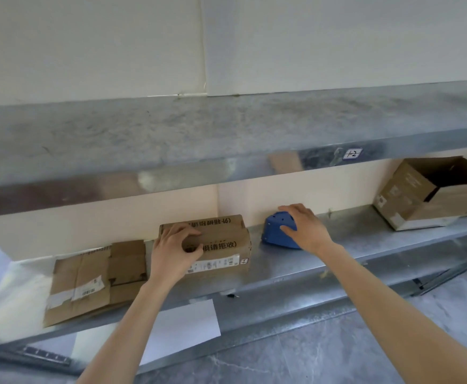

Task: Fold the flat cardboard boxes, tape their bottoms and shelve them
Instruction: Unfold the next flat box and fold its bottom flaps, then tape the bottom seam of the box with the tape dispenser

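A folded brown cardboard box (221,242) with printed characters and a white label stands on the metal shelf (282,270). My left hand (174,250) grips its left end, fingers curled over the top edge. To its right lies a blue tape dispenser (275,231), and my right hand (307,228) rests on it with fingers curled round its top. Left of the box, flat cardboard boxes (88,281) lie stacked on the shelf.
An open cardboard box (420,195) lies tipped at the shelf's far right. A second metal shelf (226,134) runs above, with a small handwritten label (352,153) on its front edge. A white sheet (182,325) lies below the shelf over a grey floor.
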`<state>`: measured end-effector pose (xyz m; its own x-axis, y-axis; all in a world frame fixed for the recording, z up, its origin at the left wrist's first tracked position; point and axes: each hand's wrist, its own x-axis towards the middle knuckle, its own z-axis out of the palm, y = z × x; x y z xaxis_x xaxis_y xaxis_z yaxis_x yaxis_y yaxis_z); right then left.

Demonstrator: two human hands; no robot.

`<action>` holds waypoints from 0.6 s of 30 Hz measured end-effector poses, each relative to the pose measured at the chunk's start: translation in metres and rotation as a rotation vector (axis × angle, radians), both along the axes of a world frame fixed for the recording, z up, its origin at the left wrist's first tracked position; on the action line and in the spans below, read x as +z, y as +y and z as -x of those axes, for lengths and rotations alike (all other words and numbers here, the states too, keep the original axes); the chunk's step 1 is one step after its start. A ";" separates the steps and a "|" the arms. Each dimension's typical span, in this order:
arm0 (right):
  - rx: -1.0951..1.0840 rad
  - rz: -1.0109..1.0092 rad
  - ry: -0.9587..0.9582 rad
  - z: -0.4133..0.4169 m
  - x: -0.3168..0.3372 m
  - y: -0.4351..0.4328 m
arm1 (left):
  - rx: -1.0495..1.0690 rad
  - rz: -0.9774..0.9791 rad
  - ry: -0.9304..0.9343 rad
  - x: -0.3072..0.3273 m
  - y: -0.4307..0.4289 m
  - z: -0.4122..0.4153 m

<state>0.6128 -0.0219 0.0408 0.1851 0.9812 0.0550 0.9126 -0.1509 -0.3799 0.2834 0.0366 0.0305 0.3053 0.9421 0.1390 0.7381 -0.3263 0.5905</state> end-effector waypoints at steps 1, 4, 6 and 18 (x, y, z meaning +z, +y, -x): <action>-0.014 0.016 0.010 -0.007 -0.003 0.000 | 0.004 0.002 -0.003 0.000 0.000 -0.001; -0.001 0.113 0.008 -0.023 -0.012 0.003 | 0.012 0.003 -0.019 -0.002 -0.001 -0.002; 0.037 0.180 -0.017 -0.031 -0.017 0.007 | 0.013 0.002 -0.026 -0.003 -0.002 -0.003; 0.228 0.351 -0.072 -0.059 -0.040 0.031 | 0.021 0.040 -0.056 -0.004 -0.001 -0.007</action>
<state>0.6714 0.0086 0.0008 -0.0314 0.9581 -0.2847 0.9601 -0.0503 -0.2752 0.2906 0.0356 0.0269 0.2783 0.9533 0.1174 0.7100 -0.2864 0.6433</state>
